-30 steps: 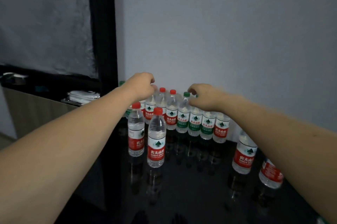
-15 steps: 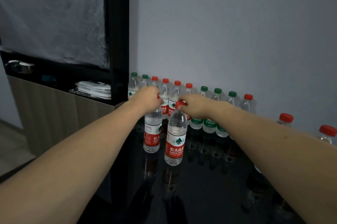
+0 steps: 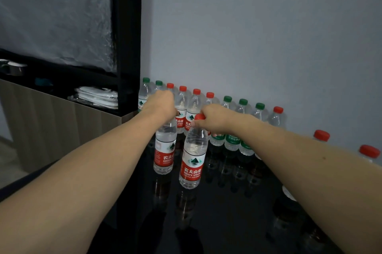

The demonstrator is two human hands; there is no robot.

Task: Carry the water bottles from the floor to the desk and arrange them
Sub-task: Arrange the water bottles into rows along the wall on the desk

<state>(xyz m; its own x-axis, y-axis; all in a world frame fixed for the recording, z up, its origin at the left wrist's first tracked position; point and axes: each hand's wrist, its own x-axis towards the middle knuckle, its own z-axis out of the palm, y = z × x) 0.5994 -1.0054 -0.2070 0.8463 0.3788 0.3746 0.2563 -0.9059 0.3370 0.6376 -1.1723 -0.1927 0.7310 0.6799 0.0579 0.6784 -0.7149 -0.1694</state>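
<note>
The person is at the arranging step, with both arms stretched over the dark glossy desk (image 3: 237, 222). The left hand (image 3: 163, 105) is closed over the top of one red-label bottle (image 3: 164, 150), so that its cap is hidden under the curled fingers. The right hand (image 3: 215, 118) pinches the red cap of a second red-label bottle (image 3: 193, 160), which stands at about 4 o'clock from the first and a little nearer to the camera. Both bottles are upright; their bottoms seem to meet their reflections on the desk, but whether they rest fully or are just lifted cannot be told. At 12 o'clock from the two hands, a row of bottles (image 3: 244, 121) with green and red caps runs along the grey wall (image 3: 258, 37); it goes from 10 o'clock toward 3 o'clock. Two more red caps (image 3: 321, 135) show behind the right forearm at 3 o'clock, apart from the row. At 9 o'clock there is a black shelf (image 3: 62, 88) with folded white cloth (image 3: 97, 96) on it. It seems that much of the carrying is already done. The next move probably calls for setting these two bottles side by side in front of the back row as a second line, and for loosening the fingers only when each bottle stands steady, because the neighbours are close and one push could knock several down.
</note>
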